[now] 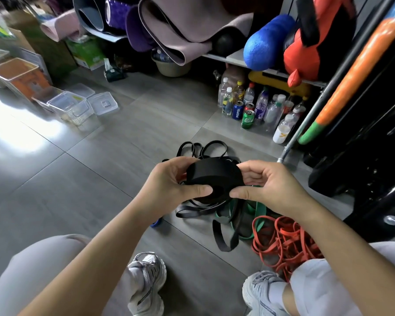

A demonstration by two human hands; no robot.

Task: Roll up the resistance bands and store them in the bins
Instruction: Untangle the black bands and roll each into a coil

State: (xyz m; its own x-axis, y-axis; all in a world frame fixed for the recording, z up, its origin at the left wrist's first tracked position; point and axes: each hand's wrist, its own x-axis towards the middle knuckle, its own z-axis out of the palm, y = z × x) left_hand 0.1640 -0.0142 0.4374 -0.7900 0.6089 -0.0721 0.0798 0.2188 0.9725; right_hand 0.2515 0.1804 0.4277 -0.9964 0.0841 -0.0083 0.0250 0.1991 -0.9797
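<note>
I hold a rolled black resistance band [214, 176] in front of me, above the floor. My left hand [169, 185] grips its left side with the thumb on the front face. My right hand [267, 185] grips its right side, thumb pressed against the roll. Under the roll lies a heap of loose bands: thin black bands [201, 149], green bands [255, 210] and red bands [283, 242]. A bit of blue band [156, 222] peeks out beside my left forearm. Clear plastic bins [69, 106] stand on the floor at the far left, with an orange-tinted bin [21, 75] behind them.
Bottles and cans [249, 108] cluster on the floor under a shelf [237, 58] loaded with yoga mats, a blue foam roller and a red bag. A black rack [363, 156] stands at right. My knees and sneakers [146, 281] fill the bottom.
</note>
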